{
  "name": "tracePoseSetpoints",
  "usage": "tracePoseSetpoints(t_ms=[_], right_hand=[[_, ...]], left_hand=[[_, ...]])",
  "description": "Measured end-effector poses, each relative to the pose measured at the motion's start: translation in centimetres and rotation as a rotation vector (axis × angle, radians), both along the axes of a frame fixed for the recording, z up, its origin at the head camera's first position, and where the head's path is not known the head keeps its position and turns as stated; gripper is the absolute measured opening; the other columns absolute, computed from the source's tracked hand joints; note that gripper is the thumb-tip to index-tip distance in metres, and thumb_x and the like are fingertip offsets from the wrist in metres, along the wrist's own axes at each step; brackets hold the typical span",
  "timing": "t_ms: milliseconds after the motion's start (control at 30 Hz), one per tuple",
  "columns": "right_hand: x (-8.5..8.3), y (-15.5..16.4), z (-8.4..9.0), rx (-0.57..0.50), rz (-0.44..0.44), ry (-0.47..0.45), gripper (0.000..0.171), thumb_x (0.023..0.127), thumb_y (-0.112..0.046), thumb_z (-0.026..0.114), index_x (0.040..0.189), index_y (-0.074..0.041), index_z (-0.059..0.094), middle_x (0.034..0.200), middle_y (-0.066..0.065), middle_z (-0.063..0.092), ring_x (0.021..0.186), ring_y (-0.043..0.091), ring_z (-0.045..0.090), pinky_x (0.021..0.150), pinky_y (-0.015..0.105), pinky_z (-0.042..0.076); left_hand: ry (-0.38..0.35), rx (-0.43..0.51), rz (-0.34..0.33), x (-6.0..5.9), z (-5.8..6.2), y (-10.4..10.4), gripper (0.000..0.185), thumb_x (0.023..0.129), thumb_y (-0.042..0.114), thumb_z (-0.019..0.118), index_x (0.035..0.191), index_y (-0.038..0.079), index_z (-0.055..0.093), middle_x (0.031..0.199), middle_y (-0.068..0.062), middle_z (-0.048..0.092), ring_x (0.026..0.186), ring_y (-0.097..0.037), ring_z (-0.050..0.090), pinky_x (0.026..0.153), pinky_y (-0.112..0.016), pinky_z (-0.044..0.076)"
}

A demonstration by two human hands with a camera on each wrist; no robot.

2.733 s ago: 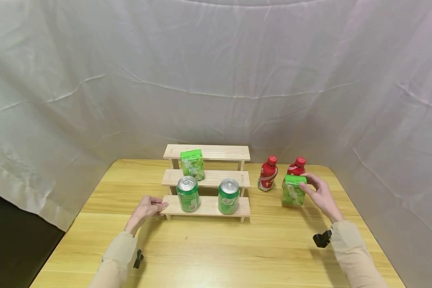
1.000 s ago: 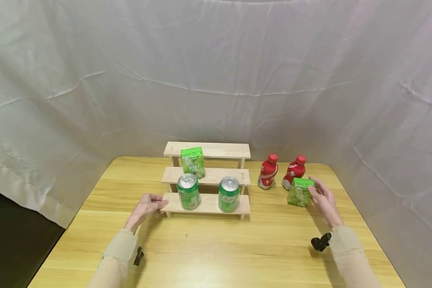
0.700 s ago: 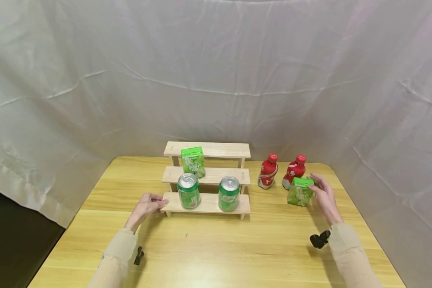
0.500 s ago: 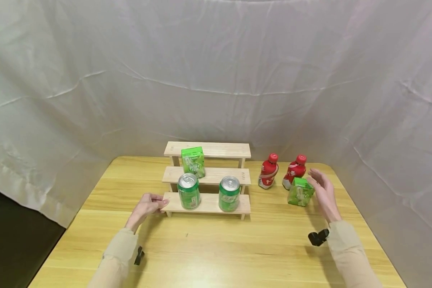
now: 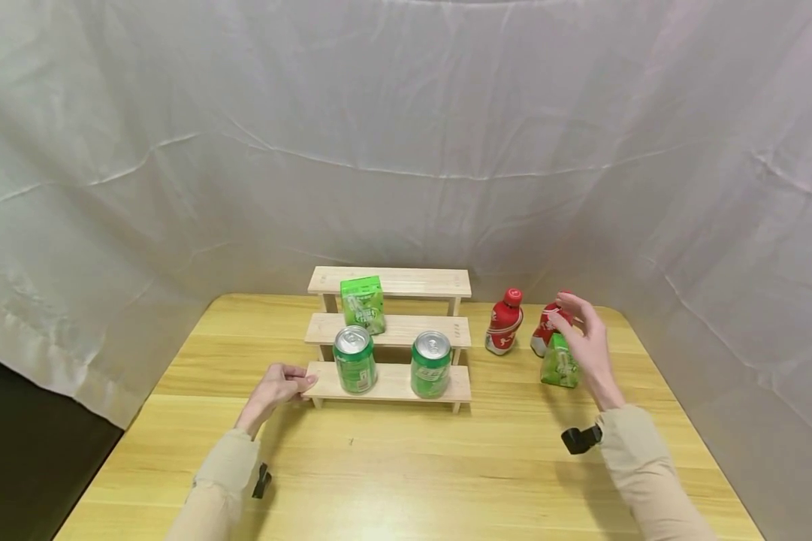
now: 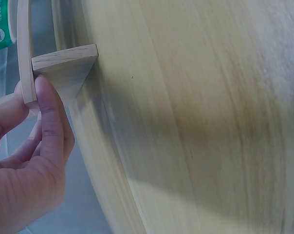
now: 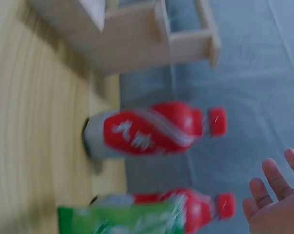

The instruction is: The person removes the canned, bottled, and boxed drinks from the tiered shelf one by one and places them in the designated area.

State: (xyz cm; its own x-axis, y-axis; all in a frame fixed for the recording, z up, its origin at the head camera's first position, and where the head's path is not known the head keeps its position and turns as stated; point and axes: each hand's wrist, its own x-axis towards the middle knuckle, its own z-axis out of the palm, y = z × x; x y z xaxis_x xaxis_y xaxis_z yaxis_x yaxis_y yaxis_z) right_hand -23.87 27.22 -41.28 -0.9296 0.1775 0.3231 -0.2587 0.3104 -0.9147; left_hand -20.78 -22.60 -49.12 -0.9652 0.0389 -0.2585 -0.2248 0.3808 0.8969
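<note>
My left hand (image 5: pixel 279 387) pinches the left end of the lowest shelf of a three-step wooden display rack (image 5: pixel 388 282), thumb on top and fingers beneath. My right hand (image 5: pixel 587 342) is raised above a green juice box (image 5: pixel 558 367) that stands on the table, its fingers spread and holding nothing. Behind that box is a red bottle (image 5: pixel 546 330), partly covered by the hand in the head view. Another red bottle (image 7: pixel 152 129) stands to its left, nearer the rack.
On the rack's lowest shelf stand two green drink cans, a left can (image 5: pixel 354 364) and a right can (image 5: pixel 430 368). A second green juice box (image 5: pixel 363 306) is on the middle shelf. A pale cloth (image 5: pixel 406 150) hangs behind the wooden table (image 5: pixel 406 481).
My right hand set the juice box down slightly to the right, let go of it, and rose up and to the left over it. The left hand kept its hold on the rack.
</note>
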Motion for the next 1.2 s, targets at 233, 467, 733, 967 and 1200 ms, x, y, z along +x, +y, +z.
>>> tracePoseSetpoints(t_ms=[233, 467, 733, 967, 1200], right_hand=[[0.5, -2.9, 2.0, 0.070, 0.114, -0.021, 0.047, 0.101, -0.016, 0.060, 0.144, 0.000, 0.047, 0.129, -0.008, 0.057, 0.111, -0.004, 0.051, 0.099, 0.010, 0.041], [0.5, -6.1, 3.6, 0.098, 0.213, -0.059, 0.050, 0.100, -0.017, 0.062, 0.145, -0.002, 0.046, 0.146, 0.023, 0.051, 0.135, 0.032, 0.045, 0.121, 0.050, 0.031], [-0.4, -10.2, 4.9, 0.151, 0.322, -0.065, 0.053, 0.098, -0.019, 0.065, 0.145, -0.003, 0.046, 0.150, 0.020, 0.049, 0.141, 0.039, 0.043, 0.121, 0.057, 0.033], [-1.2, -13.4, 6.1, 0.143, 0.402, -0.047, 0.052, 0.098, -0.016, 0.065, 0.144, -0.002, 0.046, 0.147, 0.021, 0.050, 0.140, 0.038, 0.044, 0.123, 0.055, 0.033], [-2.5, -16.5, 6.6, 0.098, 0.486, -0.108, 0.052, 0.098, -0.017, 0.065, 0.144, -0.003, 0.046, 0.145, 0.021, 0.051, 0.141, 0.037, 0.044, 0.124, 0.051, 0.034]], left_hand=[[0.007, 0.037, -0.032, 0.0, 0.0, -0.1, 0.041, 0.098, 0.008, 0.063, 0.120, -0.024, 0.053, 0.091, -0.018, 0.073, 0.072, -0.008, 0.065, 0.073, -0.032, 0.064], [0.002, 0.044, -0.027, -0.1, 0.0, 0.0, 0.043, 0.098, 0.008, 0.063, 0.122, -0.025, 0.051, 0.096, -0.025, 0.072, 0.074, -0.010, 0.066, 0.075, -0.034, 0.065], [-0.004, 0.038, -0.017, -0.1, -0.2, 0.0, 0.042, 0.098, 0.007, 0.062, 0.123, -0.025, 0.050, 0.095, -0.019, 0.071, 0.074, -0.010, 0.065, 0.078, -0.034, 0.065], [-0.008, 0.009, -0.007, -0.1, -0.1, 0.0, 0.042, 0.096, 0.007, 0.065, 0.122, -0.024, 0.052, 0.093, -0.017, 0.072, 0.073, -0.009, 0.064, 0.073, -0.028, 0.064], [-0.011, -0.009, -0.003, 0.0, 0.0, 0.1, 0.042, 0.096, 0.008, 0.066, 0.121, -0.023, 0.054, 0.091, -0.014, 0.072, 0.072, -0.009, 0.063, 0.072, -0.027, 0.064]])
